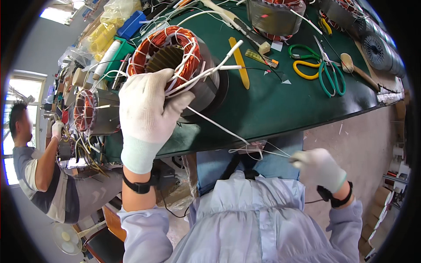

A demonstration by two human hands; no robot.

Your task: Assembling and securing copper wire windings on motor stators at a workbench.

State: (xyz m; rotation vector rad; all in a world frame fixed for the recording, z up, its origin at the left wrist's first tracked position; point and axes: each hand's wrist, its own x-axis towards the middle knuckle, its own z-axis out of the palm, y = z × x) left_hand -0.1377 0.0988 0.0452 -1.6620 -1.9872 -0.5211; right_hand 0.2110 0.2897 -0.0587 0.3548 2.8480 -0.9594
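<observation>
Left fingers [164, 78] grasp the coil [190, 48] while right fingers [300, 158] pinch the cord [217, 125], whose loose loop [262, 154] could knot if yanked tight

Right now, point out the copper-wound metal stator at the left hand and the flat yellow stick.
Copper-wound metal stator [169, 58], head view, inner bore wall.
Flat yellow stick [239, 64], head view, its middle.

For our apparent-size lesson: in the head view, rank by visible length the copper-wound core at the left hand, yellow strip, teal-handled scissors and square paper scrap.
1. Copper-wound core
2. Teal-handled scissors
3. Yellow strip
4. Paper scrap
</observation>
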